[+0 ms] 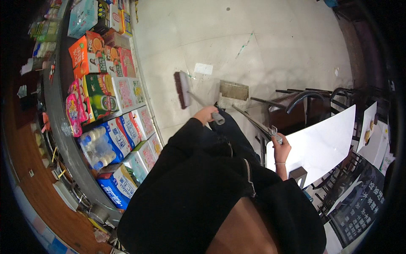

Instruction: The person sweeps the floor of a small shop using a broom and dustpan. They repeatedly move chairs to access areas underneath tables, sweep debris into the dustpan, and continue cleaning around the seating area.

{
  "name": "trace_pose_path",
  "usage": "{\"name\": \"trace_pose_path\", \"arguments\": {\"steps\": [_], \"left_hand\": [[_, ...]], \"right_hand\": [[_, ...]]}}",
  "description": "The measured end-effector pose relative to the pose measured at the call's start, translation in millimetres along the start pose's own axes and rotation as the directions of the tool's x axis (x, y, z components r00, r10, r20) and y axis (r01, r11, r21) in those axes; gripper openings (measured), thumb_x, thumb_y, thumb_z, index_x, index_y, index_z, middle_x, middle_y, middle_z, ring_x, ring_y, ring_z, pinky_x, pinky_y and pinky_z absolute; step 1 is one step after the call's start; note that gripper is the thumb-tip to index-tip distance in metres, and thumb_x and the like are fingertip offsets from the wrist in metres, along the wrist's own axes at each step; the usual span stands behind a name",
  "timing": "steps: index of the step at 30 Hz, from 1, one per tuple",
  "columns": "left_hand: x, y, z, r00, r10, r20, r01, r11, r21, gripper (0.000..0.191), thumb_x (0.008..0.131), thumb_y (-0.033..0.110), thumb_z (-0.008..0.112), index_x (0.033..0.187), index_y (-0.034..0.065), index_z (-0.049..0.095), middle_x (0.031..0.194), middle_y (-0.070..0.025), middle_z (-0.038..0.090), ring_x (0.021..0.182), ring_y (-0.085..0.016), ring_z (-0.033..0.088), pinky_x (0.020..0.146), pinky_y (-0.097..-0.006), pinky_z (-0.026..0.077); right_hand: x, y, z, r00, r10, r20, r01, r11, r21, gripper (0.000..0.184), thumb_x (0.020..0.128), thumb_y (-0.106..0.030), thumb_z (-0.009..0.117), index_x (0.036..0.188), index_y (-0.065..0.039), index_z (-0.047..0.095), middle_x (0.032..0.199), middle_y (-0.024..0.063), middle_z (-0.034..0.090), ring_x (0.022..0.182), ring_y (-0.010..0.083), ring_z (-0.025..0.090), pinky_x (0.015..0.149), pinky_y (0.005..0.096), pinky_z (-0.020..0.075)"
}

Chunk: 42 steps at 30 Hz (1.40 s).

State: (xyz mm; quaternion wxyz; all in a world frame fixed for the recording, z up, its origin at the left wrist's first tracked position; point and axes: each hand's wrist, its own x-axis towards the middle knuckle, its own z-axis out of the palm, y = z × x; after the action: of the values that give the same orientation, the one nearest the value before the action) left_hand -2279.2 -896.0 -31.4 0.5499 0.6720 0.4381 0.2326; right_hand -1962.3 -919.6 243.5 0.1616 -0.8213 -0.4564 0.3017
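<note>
My left hand [205, 115] is closed around the grey grip of a broom [183, 90]. The broom's reddish-brown bristles face left, and its pale head is at the floor. In my right hand [281, 151] is the top of the long handle of a dustpan [234, 92]. The dustpan's pan lies on the floor ahead of my feet, to the right of the broom head. Beyond the broom, a white paper scrap [203, 69] lies on the tiles. A green-and-clear strip [245, 46] is farther off.
Stacked drink cartons and boxes [122, 133] line the counter [63, 127] on my left. Close on my right stands a white table [320, 143], with dark chairs [291, 111] beside it. Behind it is a blackboard [358, 200] bearing writing. Pale floor tiles [285, 57] extend ahead.
</note>
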Motion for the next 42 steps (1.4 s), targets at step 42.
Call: {"name": "trace_pose_path", "arguments": {"steps": [42], "left_hand": [[370.3,-38.9,-388.7,0.586,-0.694,0.418,-0.021,0.503,0.864,0.034,0.065,0.011,0.05,0.094,-0.0074,0.049,0.091,-0.0257,0.055,0.082,-0.034,0.057,0.071,-0.037,0.045]], "right_hand": [[-104.0,-272.2,224.1,0.228,0.918,-0.325,-0.733,0.381,0.563,0.018,0.067,-0.01,0.059,0.079,0.003,0.056,0.053,0.0081,0.051,0.042,0.0124,0.047,0.039,0.0273,0.0388]]}}
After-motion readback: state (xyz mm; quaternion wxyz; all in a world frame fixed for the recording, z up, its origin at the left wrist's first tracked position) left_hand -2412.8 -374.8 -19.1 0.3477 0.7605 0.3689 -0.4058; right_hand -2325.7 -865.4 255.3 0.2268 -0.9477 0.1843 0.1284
